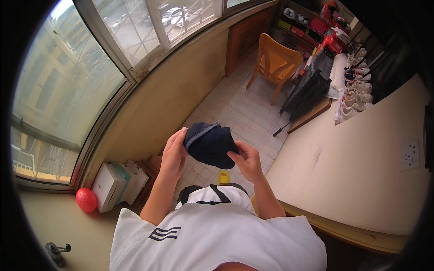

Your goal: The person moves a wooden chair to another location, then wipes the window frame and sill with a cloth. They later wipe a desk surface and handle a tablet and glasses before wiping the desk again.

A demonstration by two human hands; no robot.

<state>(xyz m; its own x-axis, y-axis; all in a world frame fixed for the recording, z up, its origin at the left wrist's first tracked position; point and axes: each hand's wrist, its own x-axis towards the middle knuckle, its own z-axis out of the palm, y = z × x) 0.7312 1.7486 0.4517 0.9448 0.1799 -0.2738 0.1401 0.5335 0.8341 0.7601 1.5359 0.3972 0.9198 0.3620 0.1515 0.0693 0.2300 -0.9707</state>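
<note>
A dark navy cloth item (212, 144), perhaps a slipper or a cap, is held up in front of my chest between both hands. It has a grey-blue fuzzy part with a rolled edge at its left end. My left hand (174, 152) grips that fuzzy end, thumb uppermost. On the right side, my right hand (246, 159) pinches the smooth navy edge between thumb and fingers. Below the cloth item, a yellow slipper (223, 177) shows on one foot. A white cloth with black straps (210, 196) lies at my waist, partly hidden by my shirt.
A wooden chair (278, 64) stands ahead, near a folded black frame (307, 95) and rows of shoes (357, 88). Boxes (110, 186) and a red ball (86, 200) are at left, below the windows. A wall with a socket (409, 155) borders the right.
</note>
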